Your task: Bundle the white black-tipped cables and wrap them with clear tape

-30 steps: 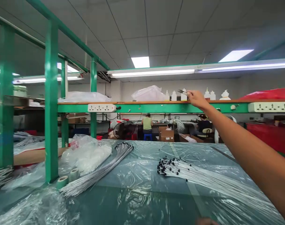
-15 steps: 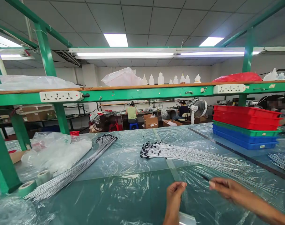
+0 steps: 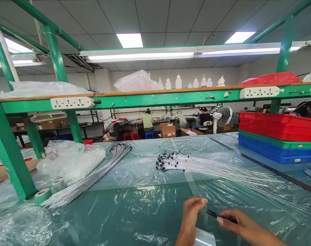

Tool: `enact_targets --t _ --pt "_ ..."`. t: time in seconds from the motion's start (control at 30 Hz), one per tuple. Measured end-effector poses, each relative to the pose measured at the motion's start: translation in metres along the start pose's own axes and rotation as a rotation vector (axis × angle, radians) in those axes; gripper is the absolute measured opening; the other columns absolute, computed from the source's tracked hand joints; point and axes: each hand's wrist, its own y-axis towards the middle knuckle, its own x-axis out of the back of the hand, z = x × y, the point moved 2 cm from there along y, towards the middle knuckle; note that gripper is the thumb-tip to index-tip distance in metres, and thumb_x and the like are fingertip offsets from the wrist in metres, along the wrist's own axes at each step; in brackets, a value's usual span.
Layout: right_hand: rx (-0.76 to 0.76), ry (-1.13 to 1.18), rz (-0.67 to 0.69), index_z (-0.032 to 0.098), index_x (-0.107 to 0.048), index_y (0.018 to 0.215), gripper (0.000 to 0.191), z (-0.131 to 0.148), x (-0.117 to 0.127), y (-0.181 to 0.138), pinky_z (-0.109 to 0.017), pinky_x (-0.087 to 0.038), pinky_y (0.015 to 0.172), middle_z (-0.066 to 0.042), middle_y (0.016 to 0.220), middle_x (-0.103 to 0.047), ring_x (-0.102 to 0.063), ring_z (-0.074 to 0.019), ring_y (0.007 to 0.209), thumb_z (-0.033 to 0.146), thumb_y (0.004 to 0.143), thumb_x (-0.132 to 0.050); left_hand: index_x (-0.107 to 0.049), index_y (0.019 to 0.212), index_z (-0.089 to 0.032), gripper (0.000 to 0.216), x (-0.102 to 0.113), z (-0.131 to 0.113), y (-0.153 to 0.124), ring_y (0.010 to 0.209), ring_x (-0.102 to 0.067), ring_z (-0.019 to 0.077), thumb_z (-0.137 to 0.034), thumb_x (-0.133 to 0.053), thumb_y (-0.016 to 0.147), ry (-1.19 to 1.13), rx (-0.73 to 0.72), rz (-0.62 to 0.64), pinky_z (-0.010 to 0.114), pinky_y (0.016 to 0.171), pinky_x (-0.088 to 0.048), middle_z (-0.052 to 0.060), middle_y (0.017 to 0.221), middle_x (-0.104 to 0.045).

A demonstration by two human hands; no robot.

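Observation:
My left hand (image 3: 192, 215) is closed in a pinch near the lower middle, thumb against the fingers; whatever is between the fingertips is too small to make out. Just to its right, my right hand (image 3: 238, 222) grips black tweezers (image 3: 214, 214), whose tips point left toward the left fingertips without visibly touching them. A clear, shiny plastic piece (image 3: 204, 238) lies under the left wrist. Beyond both hands, a bundle of thin white cables with black ends (image 3: 196, 165) stretches across the film-covered table.
A second cable bundle (image 3: 94, 177) lies left, beside plastic bags (image 3: 75, 160) and tape rolls (image 3: 43, 195). Stacked red, green and blue trays (image 3: 278, 136) stand right. A green shelf beam (image 3: 150, 99) with power strips crosses above the table. Two people sit at a far bench.
My right hand has moved left and down, bringing the tweezers close to my left fingertips. My left hand stays pinched in nearly the same place. The view has shifted slightly.

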Motion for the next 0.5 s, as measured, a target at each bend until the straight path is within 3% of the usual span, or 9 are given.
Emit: enact_targets --t 0.13,0.27,0.5 --pt "0.027 0.019 0.110 0.019 -0.041 0.056 0.044 0.017 -0.001 0.001 -0.023 -0.021 0.048 0.005 0.057 -0.025 -0.026 -0.0100 0.054 0.061 0.071 -0.040 -0.069 0.059 -0.017 0.022 -0.003 -0.002 -0.001 0.071 -0.053 0.0173 -0.038 -0.068 0.052 -0.052 -0.035 0.024 0.027 0.070 -0.036 0.004 0.069 -0.065" --pt "0.062 0.025 0.169 0.019 -0.035 0.055 0.046 0.015 -0.004 0.009 -0.024 -0.016 0.047 0.006 0.055 -0.022 -0.021 -0.0090 0.052 0.062 0.071 -0.041 -0.069 0.056 -0.017 0.021 -0.004 -0.002 -0.001 0.073 -0.054 0.0184 -0.037 -0.069 0.052 -0.083 -0.068 0.050 0.028 0.073 -0.037 0.004 0.070 -0.062" --pt "0.037 0.072 0.214 0.016 -0.049 0.060 0.044 0.014 -0.007 0.013 -0.024 -0.015 0.044 0.007 0.051 -0.021 -0.022 -0.0073 0.047 0.059 0.071 -0.045 -0.071 0.060 -0.017 0.019 -0.004 -0.002 -0.001 0.078 -0.051 0.0193 -0.035 -0.067 0.054 -0.066 -0.089 0.087 0.027 0.073 -0.038 0.005 0.075 -0.058"
